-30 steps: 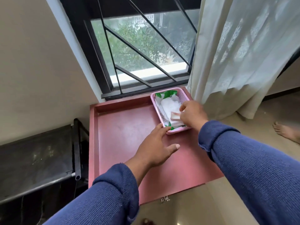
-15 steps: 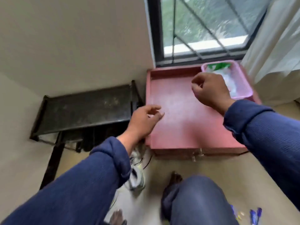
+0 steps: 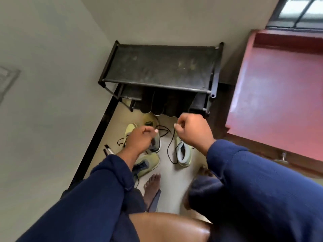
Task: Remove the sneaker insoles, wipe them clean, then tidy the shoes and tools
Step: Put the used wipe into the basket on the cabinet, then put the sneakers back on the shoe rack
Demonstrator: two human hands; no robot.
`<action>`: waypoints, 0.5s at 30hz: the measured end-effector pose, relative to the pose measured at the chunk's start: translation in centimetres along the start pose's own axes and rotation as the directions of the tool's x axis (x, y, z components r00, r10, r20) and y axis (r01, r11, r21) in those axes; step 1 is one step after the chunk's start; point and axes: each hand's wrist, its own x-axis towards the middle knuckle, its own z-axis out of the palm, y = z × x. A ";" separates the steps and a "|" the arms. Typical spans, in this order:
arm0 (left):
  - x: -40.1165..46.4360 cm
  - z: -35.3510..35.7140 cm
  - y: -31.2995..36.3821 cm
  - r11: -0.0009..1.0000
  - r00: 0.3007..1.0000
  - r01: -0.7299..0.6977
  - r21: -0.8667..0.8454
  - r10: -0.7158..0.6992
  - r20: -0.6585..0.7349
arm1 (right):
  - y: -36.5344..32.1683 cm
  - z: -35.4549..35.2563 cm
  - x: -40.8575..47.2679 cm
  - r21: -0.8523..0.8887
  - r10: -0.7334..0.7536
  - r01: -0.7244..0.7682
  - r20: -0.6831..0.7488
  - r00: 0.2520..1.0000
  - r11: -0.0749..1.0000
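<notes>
Both hands were curled, empty: left hand point(image 3: 139, 139), right hand point(image 3: 193, 131). The right sneaker point(image 3: 183, 154) lay on the floor point(image 3: 167, 172), long axis twelve-to-six, heel at six.

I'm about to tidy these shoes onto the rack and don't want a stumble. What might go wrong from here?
1. Loose black laces trail across the floor between the sneakers, near the bare foot; they may snag or trip.
2. A dark marker-like item lies by the wall, easy to step on.
3. The shoe rack top looks dusty, which may dirty cleaned shoes.
</notes>
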 end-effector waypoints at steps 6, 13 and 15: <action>5.3 2.0 -8.8 0.967 0.931 0.134 0.219 -0.198 0.306 | 3.7 8.7 1.9 -0.199 0.287 -0.226 0.380 0.879 0.954; 11.2 7.8 -12.7 0.916 0.919 0.073 0.394 -0.215 0.331 | 8.3 15.9 1.6 -0.257 0.475 -0.400 0.412 0.778 0.879; 13.1 9.3 -14.0 0.901 0.928 0.093 0.423 -0.232 0.291 | 9.4 17.7 2.2 -0.250 0.490 -0.421 0.433 0.757 0.872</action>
